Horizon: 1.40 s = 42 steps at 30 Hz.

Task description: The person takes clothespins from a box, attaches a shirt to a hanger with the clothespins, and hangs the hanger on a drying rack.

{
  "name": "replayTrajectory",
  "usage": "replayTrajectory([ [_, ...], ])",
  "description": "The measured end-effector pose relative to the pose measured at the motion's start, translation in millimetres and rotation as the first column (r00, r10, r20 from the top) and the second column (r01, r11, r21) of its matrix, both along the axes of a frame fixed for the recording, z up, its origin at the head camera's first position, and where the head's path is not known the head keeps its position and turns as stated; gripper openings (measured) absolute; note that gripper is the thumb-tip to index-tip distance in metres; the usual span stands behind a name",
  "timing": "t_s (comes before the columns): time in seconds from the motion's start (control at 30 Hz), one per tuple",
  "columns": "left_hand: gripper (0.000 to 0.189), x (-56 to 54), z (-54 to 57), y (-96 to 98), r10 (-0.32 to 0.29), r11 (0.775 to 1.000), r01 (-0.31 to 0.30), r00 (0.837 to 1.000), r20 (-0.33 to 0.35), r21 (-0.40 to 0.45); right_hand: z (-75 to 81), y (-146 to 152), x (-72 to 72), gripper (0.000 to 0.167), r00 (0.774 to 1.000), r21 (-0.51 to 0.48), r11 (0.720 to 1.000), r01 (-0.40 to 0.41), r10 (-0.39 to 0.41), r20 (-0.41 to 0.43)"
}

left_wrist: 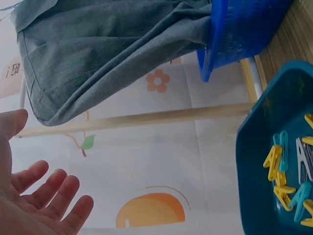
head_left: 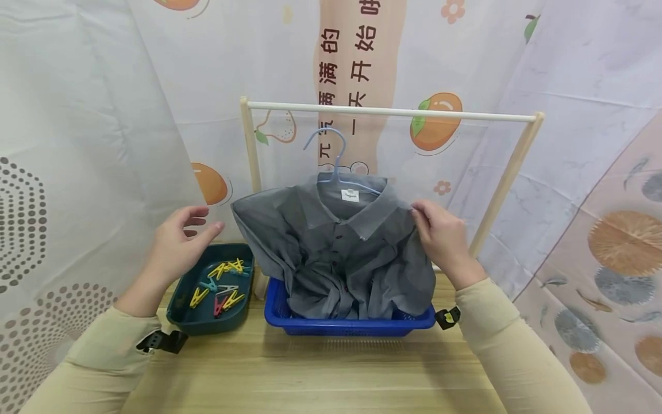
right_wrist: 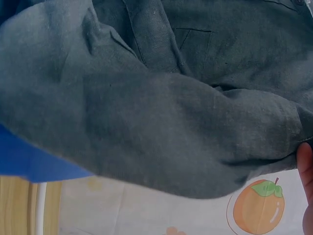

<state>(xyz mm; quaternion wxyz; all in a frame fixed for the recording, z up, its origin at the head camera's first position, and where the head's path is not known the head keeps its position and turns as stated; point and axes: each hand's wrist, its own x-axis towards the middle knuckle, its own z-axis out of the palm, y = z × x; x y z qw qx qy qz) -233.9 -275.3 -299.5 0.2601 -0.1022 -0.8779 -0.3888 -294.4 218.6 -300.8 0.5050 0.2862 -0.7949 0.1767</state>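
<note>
A grey button-up shirt (head_left: 336,247) hangs spread over a light blue hanger (head_left: 338,146), whose hook stands below the rack's bar in the head view. The lower part of the shirt lies bunched in a blue basket (head_left: 349,329). My right hand (head_left: 442,236) pinches the shirt at its right shoulder; the hanger's end is hidden under the cloth there. Apart from the shirt's left shoulder, my left hand (head_left: 178,244) has its fingers loosely bent and holds nothing. In the left wrist view the shirt's sleeve (left_wrist: 98,63) droops just beyond that hand.
A white bar (head_left: 393,110) on wooden posts forms a drying rack behind the basket. Left of the basket stands a dark green tray (head_left: 207,328) with several coloured clothespins (head_left: 219,303). All this is on a wooden table (head_left: 310,374), with printed curtains behind and at both sides.
</note>
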Motion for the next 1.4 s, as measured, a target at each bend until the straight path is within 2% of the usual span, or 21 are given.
replayTrajectory([
  [0.27, 0.058, -4.7, -0.6, -8.6, 0.016, 1.0, -0.016, 1.0, -0.001, -0.027, -3.4, 2.4, -0.7, 0.01, 0.999, -0.008, 1.0, -0.014, 0.015, 0.032],
  [0.73, 0.063, -17.0, -8.5, -21.5, 0.09, 0.988, -0.086, 0.996, 0.024, -0.13, -10.5, 12.4, -4.6, 0.008, 0.992, 0.002, 0.999, -0.036, 0.035, 0.118],
  [1.13, 0.068, -34.2, -18.2, -26.6, 0.115, 0.973, -0.098, 0.991, 0.072, -0.208, -19.5, 17.7, -6.8, 0.007, 0.986, -0.015, 0.999, -0.041, 0.043, 0.159],
  [1.4, 0.072, -45.9, -23.5, -25.2, 0.106, 0.97, -0.074, 0.986, 0.129, -0.232, -21.9, 21.7, -7.0, 0.007, 0.984, -0.021, 0.999, -0.042, 0.045, 0.173],
])
